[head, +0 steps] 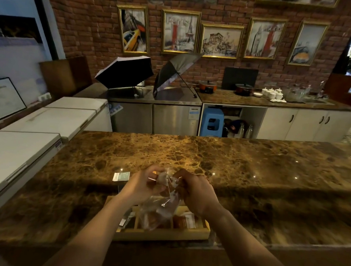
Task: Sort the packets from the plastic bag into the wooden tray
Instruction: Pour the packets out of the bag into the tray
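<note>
Marble counter (250,170), hands' grip hiding bag (164,206) mouth

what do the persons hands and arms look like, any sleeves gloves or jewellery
Both forearms are bare right down to the bottom edge of the picture, so no sleeve shows. The left hand and right hand wear no gloves. No watch, bracelet or band shows at either wrist, and no ring can be made out on the fingers, though the dim light leaves small details uncertain.
</note>
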`<state>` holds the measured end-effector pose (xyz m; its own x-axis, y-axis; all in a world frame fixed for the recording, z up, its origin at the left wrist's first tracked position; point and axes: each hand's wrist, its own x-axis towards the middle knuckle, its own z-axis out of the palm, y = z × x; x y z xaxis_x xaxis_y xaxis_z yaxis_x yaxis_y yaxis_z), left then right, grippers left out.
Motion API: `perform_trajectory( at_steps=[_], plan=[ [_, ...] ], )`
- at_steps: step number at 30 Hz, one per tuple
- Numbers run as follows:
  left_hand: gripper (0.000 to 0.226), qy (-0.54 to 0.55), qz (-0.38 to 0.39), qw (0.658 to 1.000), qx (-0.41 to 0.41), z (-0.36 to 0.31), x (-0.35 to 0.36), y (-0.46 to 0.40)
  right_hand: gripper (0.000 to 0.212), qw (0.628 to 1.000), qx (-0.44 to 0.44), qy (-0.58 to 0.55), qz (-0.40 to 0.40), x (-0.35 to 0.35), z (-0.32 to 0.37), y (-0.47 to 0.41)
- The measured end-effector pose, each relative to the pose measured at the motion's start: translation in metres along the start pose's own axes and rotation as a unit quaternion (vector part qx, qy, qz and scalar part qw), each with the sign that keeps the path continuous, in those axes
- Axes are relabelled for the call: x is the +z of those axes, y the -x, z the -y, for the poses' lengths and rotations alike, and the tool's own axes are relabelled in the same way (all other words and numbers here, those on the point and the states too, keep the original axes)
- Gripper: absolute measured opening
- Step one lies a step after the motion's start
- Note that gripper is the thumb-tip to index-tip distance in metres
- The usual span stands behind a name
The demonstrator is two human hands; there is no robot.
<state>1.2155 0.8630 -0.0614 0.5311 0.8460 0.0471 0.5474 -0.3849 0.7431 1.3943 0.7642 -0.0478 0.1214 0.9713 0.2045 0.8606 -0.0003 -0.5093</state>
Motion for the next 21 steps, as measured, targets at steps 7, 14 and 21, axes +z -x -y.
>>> perform_trajectory(
  at_steps=[7, 14, 21],
  plan=[
    [0.034, 0.003, -0.017, 1.0, 0.0, -0.005, -0.007, 0.0, 0.028, 1.0, -0.027, 0.006, 0.005, -0.004, 0.005, -0.012],
    [0.038, 0.025, -0.06, 0.997, 0.03, -0.01, -0.017, -0.005, 0.028, 0.998, -0.048, -0.009, -0.026, -0.013, 0.009, -0.026],
    [0.04, 0.048, -0.085, 0.994, 0.056, -0.023, -0.02, -0.012, 0.036, 0.997, -0.052, -0.01, -0.054, -0.028, 0.009, -0.033]
  ],
)
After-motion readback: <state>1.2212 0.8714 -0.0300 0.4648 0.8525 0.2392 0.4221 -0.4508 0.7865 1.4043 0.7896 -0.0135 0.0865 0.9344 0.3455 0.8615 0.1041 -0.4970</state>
